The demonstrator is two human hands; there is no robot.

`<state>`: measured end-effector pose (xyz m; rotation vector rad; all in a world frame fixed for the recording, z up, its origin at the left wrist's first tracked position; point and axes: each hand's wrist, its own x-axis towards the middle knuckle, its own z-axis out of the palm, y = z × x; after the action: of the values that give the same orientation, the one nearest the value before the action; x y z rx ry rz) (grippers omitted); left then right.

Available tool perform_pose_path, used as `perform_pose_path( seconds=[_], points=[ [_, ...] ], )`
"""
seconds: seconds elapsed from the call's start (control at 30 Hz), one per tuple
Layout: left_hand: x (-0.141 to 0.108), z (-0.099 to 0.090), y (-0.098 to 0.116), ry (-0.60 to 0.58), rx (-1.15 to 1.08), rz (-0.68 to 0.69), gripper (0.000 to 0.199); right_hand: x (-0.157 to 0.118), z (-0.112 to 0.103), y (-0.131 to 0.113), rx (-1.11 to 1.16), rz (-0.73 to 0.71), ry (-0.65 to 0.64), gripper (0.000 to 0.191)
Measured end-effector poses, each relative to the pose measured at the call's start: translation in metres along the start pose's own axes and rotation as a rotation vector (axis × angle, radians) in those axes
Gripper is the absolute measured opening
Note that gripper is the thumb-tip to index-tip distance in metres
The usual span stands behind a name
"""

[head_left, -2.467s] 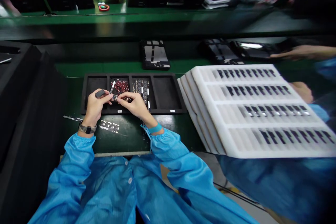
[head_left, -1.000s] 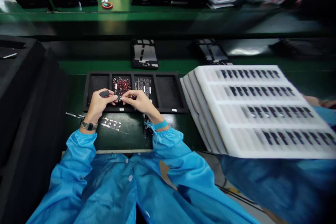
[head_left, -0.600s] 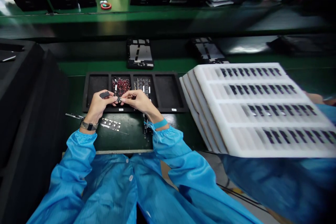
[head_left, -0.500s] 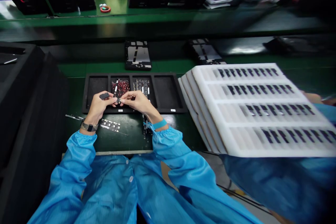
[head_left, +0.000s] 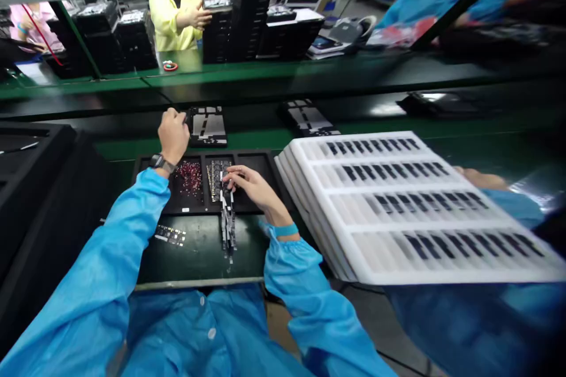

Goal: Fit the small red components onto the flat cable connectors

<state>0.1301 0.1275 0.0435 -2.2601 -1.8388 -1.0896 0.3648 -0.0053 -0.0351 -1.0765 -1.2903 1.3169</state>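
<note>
My left hand is closed beyond the far edge of the black divided tray, beside a flat dark unit with a silvery plate. Whatever its curled fingers hold is hidden. Over the tray's compartment of small circuit strips, my right hand has its fingertips drawn together on or just above the strips; what lies between them is too small to make out. Just left of these strips, a compartment holds many tiny red parts. A bundle of narrow strips hangs over the tray's near edge onto the green table.
White foam trays with rows of dark parts are stacked at right, a person's hand beyond. Black foam trays stand at left. A small circuit panel lies on the table. Another flat unit lies at the back.
My hands were together over the red parts and have parted. The left has gone forward to the flat unit, the right rightward to the circuit strips. The view has tilted up.
</note>
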Motion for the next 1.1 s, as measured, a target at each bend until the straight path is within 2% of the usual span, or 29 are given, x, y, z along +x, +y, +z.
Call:
perform_pose_path(
  seconds=[0.07,0.13,0.2,0.27,0.37,0.43,0.5,0.57,0.63,0.67,0.73,0.8,0.83,0.9,0.97,1.03,1.1],
  points=[
    [0.018,0.036,0.015,-0.178,0.16,0.064,0.036,0.005,-0.002,0.01,0.03,-0.005,0.032,0.029],
    [0.023,0.068,0.028,-0.34,0.257,0.11,0.04,0.008,-0.003,0.017,0.07,-0.007,0.058,0.032],
    [0.022,0.09,0.036,-0.432,0.295,0.117,0.04,0.01,-0.004,0.02,0.112,-0.004,0.08,0.036],
    [0.02,0.103,0.04,-0.462,0.307,0.094,0.04,0.011,-0.005,0.021,0.142,-0.007,0.09,0.038],
    [0.024,0.105,0.038,-0.496,0.33,0.058,0.05,0.011,-0.005,0.02,0.151,-0.021,0.076,0.04],
    [0.029,0.097,0.03,-0.519,0.337,0.054,0.055,0.01,-0.003,0.018,0.144,-0.023,0.067,0.043],
    [0.032,0.079,0.015,-0.498,0.295,0.055,0.051,0.008,-0.002,0.015,0.134,-0.022,0.069,0.045],
    [0.027,0.051,-0.007,-0.409,0.182,0.039,0.043,0.006,-0.001,0.014,0.11,-0.029,0.081,0.045],
    [0.009,0.012,-0.032,-0.295,0.019,-0.005,0.032,0.004,-0.002,0.013,0.069,-0.043,0.097,0.042],
    [-0.007,-0.01,-0.043,-0.257,-0.062,-0.032,0.026,0.003,-0.002,0.013,0.048,-0.047,0.106,0.04],
    [-0.05,-0.055,-0.058,-0.263,-0.193,-0.069,0.018,0.002,-0.003,0.013,0.015,-0.042,0.129,0.036],
    [-0.105,-0.092,-0.062,-0.392,-0.234,-0.063,0.015,0.0,-0.002,0.012,-0.015,-0.035,0.148,0.033],
    [-0.134,-0.104,-0.06,-0.483,-0.238,-0.048,0.013,-0.001,0.0,0.011,-0.031,-0.035,0.153,0.031],
    [-0.189,-0.116,-0.053,-0.627,-0.236,0.001,0.011,-0.003,0.004,0.008,-0.066,-0.039,0.148,0.029],
    [-0.231,-0.114,-0.044,-0.702,-0.203,0.037,0.023,-0.005,0.009,0.006,-0.097,-0.044,0.137,0.027],
    [-0.256,-0.106,-0.037,-0.692,-0.139,0.071,0.033,-0.007,0.014,0.006,-0.119,-0.043,0.123,0.026],
    [-0.265,-0.099,-0.033,-0.636,-0.099,0.104,0.032,-0.007,0.018,0.007,-0.131,-0.034,0.112,0.026]
  ],
)
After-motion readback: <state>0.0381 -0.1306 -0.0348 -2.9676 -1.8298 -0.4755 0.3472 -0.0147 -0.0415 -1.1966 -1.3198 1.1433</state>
